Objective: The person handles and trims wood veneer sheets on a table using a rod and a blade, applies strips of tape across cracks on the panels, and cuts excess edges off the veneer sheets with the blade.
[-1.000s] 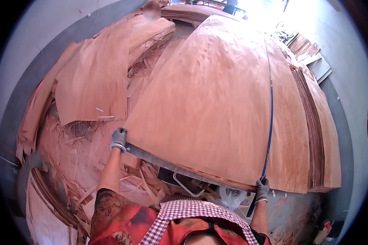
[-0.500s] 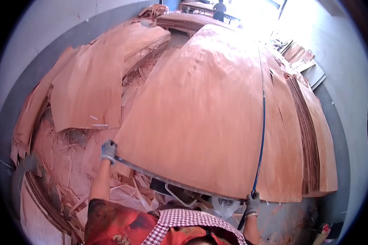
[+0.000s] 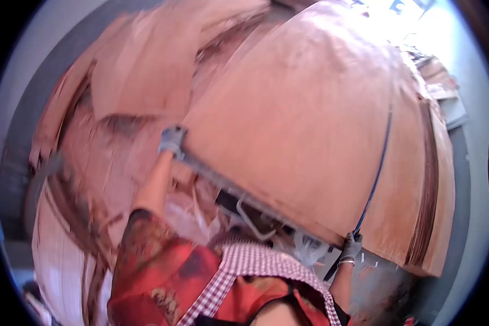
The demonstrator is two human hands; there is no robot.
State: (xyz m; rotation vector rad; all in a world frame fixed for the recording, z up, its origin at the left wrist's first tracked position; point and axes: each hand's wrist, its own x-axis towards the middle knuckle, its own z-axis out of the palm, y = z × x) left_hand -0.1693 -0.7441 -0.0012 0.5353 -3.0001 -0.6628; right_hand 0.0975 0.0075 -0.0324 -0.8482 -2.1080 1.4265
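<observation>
Head view: blur and glare

Glare pales the far end of the wood sheet (image 3: 288, 119); the left hand (image 3: 173, 139) blurs at its near-left corner, grip impossible to tell. The right hand (image 3: 351, 248) holds one blue rod (image 3: 380, 169) along the sheet's right side. Two gloved hands.

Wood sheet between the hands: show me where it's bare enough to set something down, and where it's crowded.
Bare: the wood sheet, from left hand to blue rod; also the strip from rod to layered edges. Crowded: scraps and plastic bag below the near edge.
</observation>
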